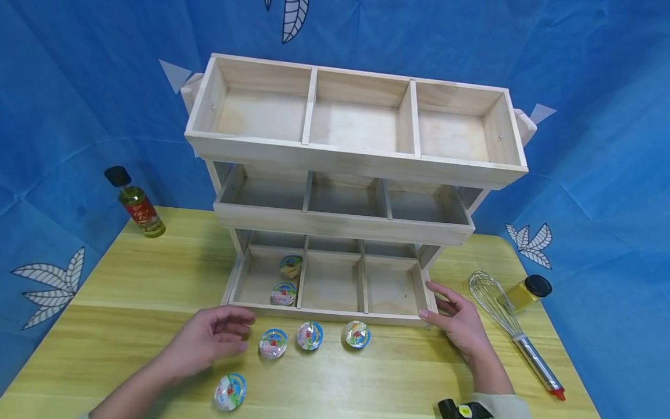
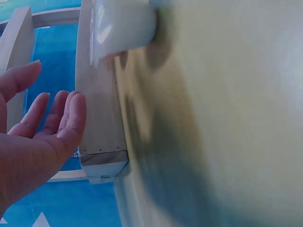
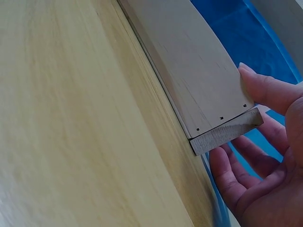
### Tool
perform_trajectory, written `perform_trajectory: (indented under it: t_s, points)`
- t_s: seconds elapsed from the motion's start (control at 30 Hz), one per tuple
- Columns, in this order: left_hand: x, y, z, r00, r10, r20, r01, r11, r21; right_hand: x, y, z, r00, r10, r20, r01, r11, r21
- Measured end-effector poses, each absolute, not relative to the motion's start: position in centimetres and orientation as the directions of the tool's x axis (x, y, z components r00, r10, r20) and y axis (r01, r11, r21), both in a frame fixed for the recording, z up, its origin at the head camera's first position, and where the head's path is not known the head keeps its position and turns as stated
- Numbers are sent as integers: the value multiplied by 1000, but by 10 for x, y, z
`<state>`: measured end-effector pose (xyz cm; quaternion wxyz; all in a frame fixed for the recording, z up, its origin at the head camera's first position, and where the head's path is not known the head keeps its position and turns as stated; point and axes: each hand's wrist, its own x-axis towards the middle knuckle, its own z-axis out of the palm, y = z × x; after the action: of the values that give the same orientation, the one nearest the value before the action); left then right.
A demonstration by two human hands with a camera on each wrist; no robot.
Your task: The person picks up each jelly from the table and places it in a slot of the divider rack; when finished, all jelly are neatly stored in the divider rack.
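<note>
The shelf (image 1: 340,223) is pale wood and stands upright on the bench (image 1: 392,384). It has three long trays (image 1: 356,158), one above the other, each split into three boxes (image 1: 361,125). There are six small round cups (image 1: 273,344) with shiny, bright lids (image 1: 357,334). Two sit in the bottom tray's left box (image 1: 256,276). Four stand apart on the bench, in front of the shelf.

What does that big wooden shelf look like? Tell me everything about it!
The shelf is pale, bare-looking wood with three open trays in tiers, each divided into three compartments. It stands upright on the table, in front of a blue cloth. The bottom tray's left compartment holds two small cups. The right hand grips that tray's right front corner, where small dark spots dot the front board. The left hand is near the left front corner; I can't tell whether it touches.
</note>
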<state>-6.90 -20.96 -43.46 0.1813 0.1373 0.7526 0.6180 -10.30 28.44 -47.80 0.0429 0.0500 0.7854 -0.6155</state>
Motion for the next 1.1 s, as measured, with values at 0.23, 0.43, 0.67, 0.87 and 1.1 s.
perform_trajectory:
  t_s: [0.23,0.43,0.67,0.87,1.1]
  points:
    - [-54,-212,-444,-848,510,-141,-16,241,970,-103,285,-478,-991,23,-130,132,237,-962]
    - [-47,-215,-453,-812,559,-167,-13,269,963,-103,285,-478,-991,11,-131,130,233,-964]
    - [-41,-218,-461,-775,618,-136,58,283,957,-103,286,-479,-993,7,-119,117,244,-963]
    - [-35,-219,-468,-763,635,-121,47,241,969,-103,286,-479,-993,5,-116,113,248,-962]
    - [-35,-223,-473,-753,654,-73,110,235,966,-103,286,-480,-993,8,-116,115,251,-961]
